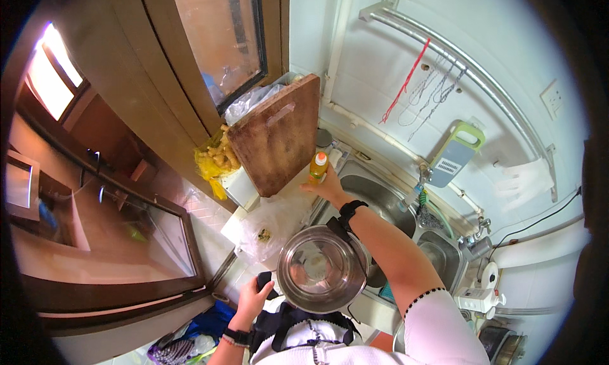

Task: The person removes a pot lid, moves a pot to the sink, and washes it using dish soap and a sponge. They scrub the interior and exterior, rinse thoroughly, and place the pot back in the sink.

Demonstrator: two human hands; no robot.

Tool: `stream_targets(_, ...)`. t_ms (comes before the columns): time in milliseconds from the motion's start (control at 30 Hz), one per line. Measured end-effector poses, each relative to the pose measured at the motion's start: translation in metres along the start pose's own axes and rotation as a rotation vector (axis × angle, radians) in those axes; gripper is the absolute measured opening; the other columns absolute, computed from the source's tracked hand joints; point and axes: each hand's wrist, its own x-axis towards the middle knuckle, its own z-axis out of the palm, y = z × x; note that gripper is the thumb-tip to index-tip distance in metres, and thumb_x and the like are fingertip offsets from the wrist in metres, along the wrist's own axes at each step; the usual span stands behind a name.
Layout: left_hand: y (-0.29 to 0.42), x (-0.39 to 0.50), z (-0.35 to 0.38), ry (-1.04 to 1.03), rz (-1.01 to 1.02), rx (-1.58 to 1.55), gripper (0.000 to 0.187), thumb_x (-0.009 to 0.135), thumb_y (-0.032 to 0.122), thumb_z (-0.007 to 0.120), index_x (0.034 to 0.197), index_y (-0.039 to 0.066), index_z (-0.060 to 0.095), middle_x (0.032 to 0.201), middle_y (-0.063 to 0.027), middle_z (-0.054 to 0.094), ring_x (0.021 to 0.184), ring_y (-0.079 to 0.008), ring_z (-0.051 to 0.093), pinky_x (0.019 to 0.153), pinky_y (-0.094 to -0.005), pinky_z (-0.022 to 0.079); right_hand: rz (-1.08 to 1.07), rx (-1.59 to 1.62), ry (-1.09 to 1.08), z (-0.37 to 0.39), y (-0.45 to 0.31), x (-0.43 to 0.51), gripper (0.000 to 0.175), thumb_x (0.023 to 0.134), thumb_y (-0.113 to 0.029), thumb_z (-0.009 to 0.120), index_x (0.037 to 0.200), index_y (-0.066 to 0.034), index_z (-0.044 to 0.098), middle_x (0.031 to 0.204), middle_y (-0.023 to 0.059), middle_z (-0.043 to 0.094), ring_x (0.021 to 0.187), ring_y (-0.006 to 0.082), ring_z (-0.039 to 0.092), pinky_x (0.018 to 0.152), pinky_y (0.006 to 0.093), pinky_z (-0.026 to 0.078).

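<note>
My right hand [329, 188] is wrapped around a small bottle of yellow liquid [316, 170] with an orange-and-white cap, at the counter beside the sink. My left hand [253, 296] grips one black handle [264, 280] of a wide stainless steel pot [290, 289]. The pot is in front of my body, its shiny inside facing up. Its other black handle [338, 230] lies under my right forearm. Past the pot's rim, a clear plastic bag [259, 227] rests on the white counter.
A wooden cutting board [280, 139] leans upright by the window, next to ginger in a yellow mesh bag [216, 158]. A double-basin steel sink [354, 167] runs along the wall to my right, below a tap [421, 179] and hanging grater [449, 158]. A framed glass door [162, 241] stands at left.
</note>
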Motion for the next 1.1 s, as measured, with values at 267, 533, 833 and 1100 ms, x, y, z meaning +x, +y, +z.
stream_targets(267, -0.007, -0.003, -0.001, -0.005, 0.031, 0.010, 0.037, 0.087, 0.029, 0.072, 0.100, -0.005, 0.066, 0.078, -0.0128, 0.069, 0.071, -0.0168, 0.064, 0.066, -0.0344, 0.051, 0.166, 0.050, 0.267, 0.017, 0.008, 0.008, 0.067, 0.069, -0.029, 0.084, 0.122, 0.0003, 0.055, 0.112, 0.0145, 0.067, 0.104, 0.0286, 0.065, 0.087, 0.0395, 0.051)
stream_targets(533, -0.006, 0.003, 0.000, -0.022, -0.023, -0.032, 0.041, 0.087, 0.033, 0.070, 0.105, -0.004, 0.065, 0.084, -0.0166, 0.070, 0.076, -0.0200, 0.066, 0.070, -0.0360, 0.051, -0.141, 0.746, 0.009, -0.080, -0.045, -0.055, 0.052, 0.076, -0.014, 0.079, 0.122, -0.0031, 0.058, 0.110, 0.0033, 0.066, 0.098, 0.0187, 0.061, 0.089, 0.0343, 0.048)
stream_targets(833, 0.003, 0.011, -0.003, -0.078, 0.007, -0.018, 0.043, 0.089, 0.033, 0.068, 0.108, -0.005, 0.064, 0.088, -0.0152, 0.070, 0.081, -0.0190, 0.066, 0.074, -0.0358, 0.051, -0.557, -0.366, 0.038, -0.181, -0.144, -0.226, 0.060, 0.061, -0.011, 0.082, 0.115, -0.0076, 0.057, 0.120, 0.0064, 0.063, 0.108, 0.0287, 0.061, 0.104, 0.0417, 0.038)
stream_targets(1100, 0.005, 0.016, -0.004, -0.084, 0.048, -0.025, 0.039, 0.089, 0.031, 0.069, 0.104, -0.005, 0.064, 0.083, -0.0112, 0.068, 0.074, -0.0163, 0.064, 0.068, -0.0333, 0.051, -0.707, -1.406, -0.033, -0.152, -0.116, -0.257, 0.026, 0.078, -0.014, 0.060, 0.104, -0.0094, 0.062, 0.103, 0.0107, 0.067, 0.106, 0.0252, 0.062, 0.107, 0.0437, 0.033)
